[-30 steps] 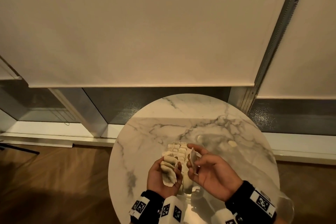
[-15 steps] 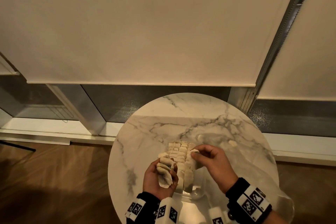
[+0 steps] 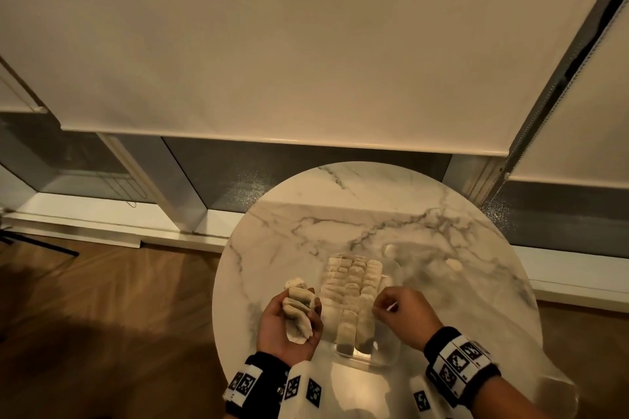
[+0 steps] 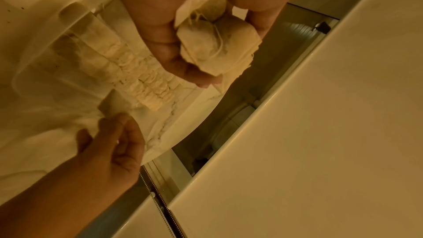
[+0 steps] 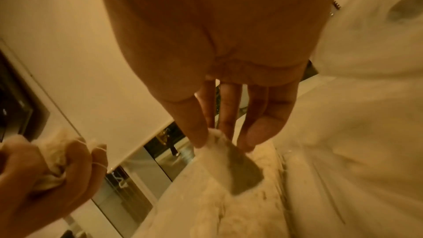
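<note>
Marble table [image 3: 306,214]; our left hand [image 3: 275,333] clutches a tea-bag bundle [image 3: 299,313]; across the tray [image 3: 354,355], our right hand [image 3: 405,313] pinches one more bag [image 4: 114,105].

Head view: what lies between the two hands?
Rows of tea bags in a clear tray lie between the left hand, gripping a bunch of tea bags, and the right hand, pinching one tea bag; the head view shows it.

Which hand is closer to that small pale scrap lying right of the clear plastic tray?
Right. The right hand, pinching one paper tea bag, is just short of the scrap; the left hand grips a tea-bag bundle across the tray.
</note>
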The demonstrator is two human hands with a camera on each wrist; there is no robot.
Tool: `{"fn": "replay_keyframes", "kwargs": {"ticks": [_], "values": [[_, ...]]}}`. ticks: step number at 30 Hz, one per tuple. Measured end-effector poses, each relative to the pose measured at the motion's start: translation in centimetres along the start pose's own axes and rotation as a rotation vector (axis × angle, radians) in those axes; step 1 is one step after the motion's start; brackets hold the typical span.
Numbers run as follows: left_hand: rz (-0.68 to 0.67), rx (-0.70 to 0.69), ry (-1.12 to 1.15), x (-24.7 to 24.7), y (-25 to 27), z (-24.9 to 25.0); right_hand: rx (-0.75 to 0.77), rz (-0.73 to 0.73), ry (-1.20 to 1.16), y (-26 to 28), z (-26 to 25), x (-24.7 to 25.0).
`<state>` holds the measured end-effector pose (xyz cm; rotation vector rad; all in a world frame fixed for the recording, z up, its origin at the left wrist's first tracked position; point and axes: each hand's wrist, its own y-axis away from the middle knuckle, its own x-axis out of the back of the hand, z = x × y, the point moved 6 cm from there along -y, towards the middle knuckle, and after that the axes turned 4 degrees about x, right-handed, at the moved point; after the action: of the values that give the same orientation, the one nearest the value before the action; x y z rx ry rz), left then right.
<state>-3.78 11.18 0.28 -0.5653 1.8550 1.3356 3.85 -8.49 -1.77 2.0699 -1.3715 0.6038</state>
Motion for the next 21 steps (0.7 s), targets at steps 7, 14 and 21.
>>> {"fn": "replay_keyframes", "kwargs": {"ticks": [7, 14, 21], "values": [[-0.068, -0.017, 0.01, 1.2, -0.4, 2.3, -0.107, -0.363, 0.261, -0.9, 1.8, -4.4], [0.033, -0.08, -0.042, 1.8, -0.6, 3.7, -0.065, -0.344, 0.407, -2.6, 2.2, -4.9], [-0.036, -0.074, -0.01, 2.0, -1.2, 4.1, -0.112, -0.579, 0.345, -2.4, 2.7, -6.6]]}}
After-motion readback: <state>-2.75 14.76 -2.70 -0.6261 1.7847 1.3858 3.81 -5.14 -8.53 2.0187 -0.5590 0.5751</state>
